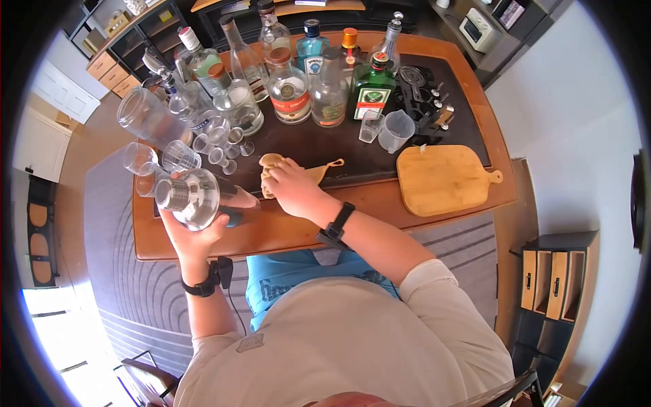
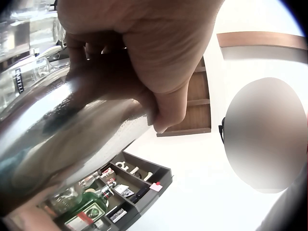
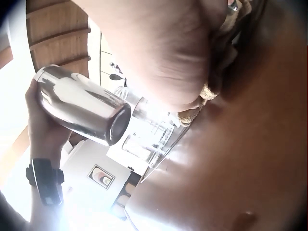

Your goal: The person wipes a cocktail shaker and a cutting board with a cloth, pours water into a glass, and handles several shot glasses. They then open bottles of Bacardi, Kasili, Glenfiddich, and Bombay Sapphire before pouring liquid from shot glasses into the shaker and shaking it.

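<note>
My left hand (image 1: 188, 239) grips a shiny metal cocktail shaker (image 1: 201, 197), held tilted above the table's front left edge. Its capped end points left in the head view, its base toward my right hand. The left wrist view shows the thumb and palm against the shaker's polished wall (image 2: 72, 139). Seen from the right wrist, the shaker (image 3: 84, 106) has its flat base turned toward the table. My right hand (image 1: 296, 190) grips a bunched tan cloth (image 1: 315, 175) at the table's front; a corner with a loop trails out to the right.
Behind the hands stand several glass bottles, among them a green one (image 1: 372, 91). Jiggers (image 1: 218, 157) and glasses (image 1: 181, 157) crowd the left. On the right lie a wooden cutting board (image 1: 441, 180), a plastic cup (image 1: 396, 132) and a black rack of bar tools (image 1: 424, 102).
</note>
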Available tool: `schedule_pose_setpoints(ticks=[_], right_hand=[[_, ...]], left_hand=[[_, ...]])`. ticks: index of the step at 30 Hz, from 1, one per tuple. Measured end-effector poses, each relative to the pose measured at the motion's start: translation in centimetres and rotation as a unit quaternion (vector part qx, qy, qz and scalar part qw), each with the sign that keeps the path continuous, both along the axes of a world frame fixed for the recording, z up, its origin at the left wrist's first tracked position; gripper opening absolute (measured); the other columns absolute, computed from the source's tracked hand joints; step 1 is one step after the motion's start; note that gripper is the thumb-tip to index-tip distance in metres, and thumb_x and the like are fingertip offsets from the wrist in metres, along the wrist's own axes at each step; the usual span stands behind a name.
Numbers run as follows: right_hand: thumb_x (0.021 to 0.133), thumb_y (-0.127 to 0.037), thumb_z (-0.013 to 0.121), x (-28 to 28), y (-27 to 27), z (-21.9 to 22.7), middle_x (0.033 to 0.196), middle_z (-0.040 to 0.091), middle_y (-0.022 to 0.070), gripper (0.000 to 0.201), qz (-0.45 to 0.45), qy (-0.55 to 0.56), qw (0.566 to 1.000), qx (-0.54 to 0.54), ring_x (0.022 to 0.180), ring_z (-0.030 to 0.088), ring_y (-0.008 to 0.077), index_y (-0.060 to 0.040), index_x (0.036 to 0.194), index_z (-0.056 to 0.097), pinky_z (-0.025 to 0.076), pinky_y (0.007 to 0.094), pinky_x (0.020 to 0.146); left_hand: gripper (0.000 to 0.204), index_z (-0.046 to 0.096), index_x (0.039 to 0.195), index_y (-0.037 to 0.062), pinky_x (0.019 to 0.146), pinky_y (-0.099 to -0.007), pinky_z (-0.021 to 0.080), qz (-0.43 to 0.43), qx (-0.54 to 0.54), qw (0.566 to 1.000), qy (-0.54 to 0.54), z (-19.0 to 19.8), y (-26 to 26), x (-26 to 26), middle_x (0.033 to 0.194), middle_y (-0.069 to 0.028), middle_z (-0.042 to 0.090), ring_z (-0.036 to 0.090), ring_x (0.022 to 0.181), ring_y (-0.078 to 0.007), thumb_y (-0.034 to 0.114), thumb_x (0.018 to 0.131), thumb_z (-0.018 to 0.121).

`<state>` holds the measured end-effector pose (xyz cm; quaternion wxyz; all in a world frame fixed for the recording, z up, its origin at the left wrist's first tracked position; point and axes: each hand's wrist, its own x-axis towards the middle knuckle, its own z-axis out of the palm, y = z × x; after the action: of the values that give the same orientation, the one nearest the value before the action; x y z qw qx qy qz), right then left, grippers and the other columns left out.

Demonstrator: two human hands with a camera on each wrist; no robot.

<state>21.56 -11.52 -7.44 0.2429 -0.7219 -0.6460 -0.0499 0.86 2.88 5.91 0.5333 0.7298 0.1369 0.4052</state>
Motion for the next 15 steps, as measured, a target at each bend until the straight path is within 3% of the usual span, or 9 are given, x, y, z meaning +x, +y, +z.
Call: schedule_pose_setpoints(ticks=[5,7,8,12,14,15], right_hand=[[0.093,-0.012,0.061,-0.6,4.8,-0.8,0.112,0.069,0.0131,0.022,-0.064,-0.094,0.986,0.126,0.119,0.063,0.0335,-0.0027,0.110,0.071,0.044,0.0467,0.115],[0.088,-0.016,0.062,0.7,6.3,-2.0,0.100,0.069,0.0096,0.016,-0.077,-0.124,0.982,0.118,0.102,0.063,0.0299,-0.0060,0.087,0.075,0.047,0.0443,0.098],[0.089,-0.017,0.062,2.4,8.6,-7.6,0.101,0.069,0.0077,0.014,0.000,0.151,0.982,0.113,0.097,0.062,0.0274,-0.0081,0.088,0.073,0.046,0.0434,0.093],[0.090,-0.008,0.060,4.3,0.7,0.8,0.088,0.060,0.0069,0.006,-0.070,0.104,0.974,0.190,0.092,0.060,0.0252,-0.0086,0.085,0.062,0.047,0.0394,0.086],[0.091,-0.004,0.060,5.8,-2.9,-0.1,0.092,0.063,0.0095,0.003,-0.127,-0.111,0.973,0.161,0.098,0.063,0.0259,-0.0047,0.088,0.061,0.050,0.0394,0.090],[0.091,-0.004,0.061,5.0,-5.3,3.4,0.106,0.070,0.0138,0.013,-0.134,0.006,0.991,-0.006,0.111,0.065,0.0282,0.0007,0.101,0.067,0.051,0.0400,0.102]], left_hand=[[0.119,0.036,0.157,0.0012,0.114,-0.0438,0.047,0.047,0.034,0.998,0.004,0.6,0.7,-1.7,0.148,-0.0149,0.054,0.057,0.134,-0.0271,0.032,0.064,0.104],[0.119,0.036,0.156,0.0012,0.114,-0.0440,0.047,0.051,0.031,0.998,0.008,0.5,0.8,-2.0,0.148,-0.0149,0.054,0.056,0.134,-0.0271,0.033,0.064,0.104],[0.119,0.036,0.156,0.0012,0.114,-0.0441,0.047,0.051,0.026,0.998,0.010,0.4,0.9,-2.3,0.148,-0.0149,0.054,0.056,0.134,-0.0271,0.033,0.064,0.104],[0.119,0.036,0.156,0.0011,0.114,-0.0447,0.047,0.053,0.030,0.998,0.016,-0.1,1.2,-2.8,0.147,-0.0149,0.054,0.056,0.134,-0.0272,0.034,0.064,0.104],[0.118,0.037,0.155,0.0012,0.113,-0.0440,0.048,0.041,0.018,0.999,-0.001,-0.3,1.3,-2.4,0.146,-0.0150,0.054,0.058,0.132,-0.0270,0.034,0.064,0.105],[0.118,0.037,0.155,0.0012,0.113,-0.0440,0.048,0.040,0.013,0.999,-0.003,-0.3,1.1,-2.2,0.146,-0.0150,0.054,0.058,0.132,-0.0270,0.034,0.064,0.105]])
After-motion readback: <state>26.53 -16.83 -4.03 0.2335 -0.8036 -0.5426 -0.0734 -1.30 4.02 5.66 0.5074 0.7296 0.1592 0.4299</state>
